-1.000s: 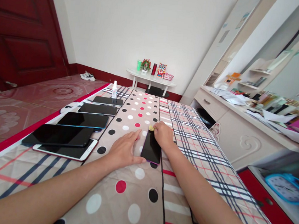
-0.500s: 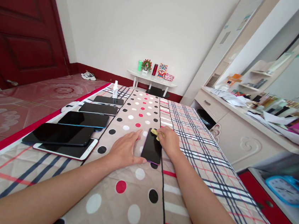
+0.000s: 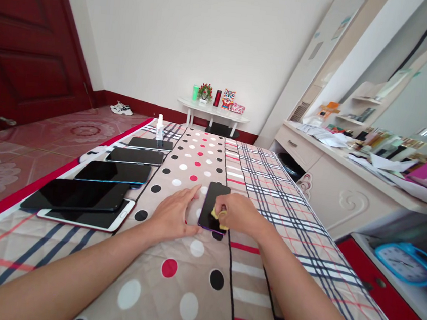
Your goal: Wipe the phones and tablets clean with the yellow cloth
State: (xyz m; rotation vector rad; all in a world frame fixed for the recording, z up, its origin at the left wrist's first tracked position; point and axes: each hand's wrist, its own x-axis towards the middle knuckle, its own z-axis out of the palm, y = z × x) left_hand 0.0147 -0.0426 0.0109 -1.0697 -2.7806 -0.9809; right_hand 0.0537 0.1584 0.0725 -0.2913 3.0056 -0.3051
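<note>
Bedspread (image 3: 270,196) in checks and dots carries a phone (image 3: 214,206) at centre. Left hand (image 3: 173,214) lies flat at its nine o'clock; right hand (image 3: 240,215) pinches a yellow cloth (image 3: 217,216) on the screen's near end — wiping seems underway, the far end likely next.

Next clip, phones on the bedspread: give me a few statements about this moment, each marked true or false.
1. The right hand presses a yellow cloth on the dark phone. True.
2. The left hand grips the spray bottle. False: it lies flat on the bedspread beside the dark phone.
3. Five phones lie in a row to the left. True.
4. The spray bottle lies on its side. False: it stands upright at the row's far end.
</note>
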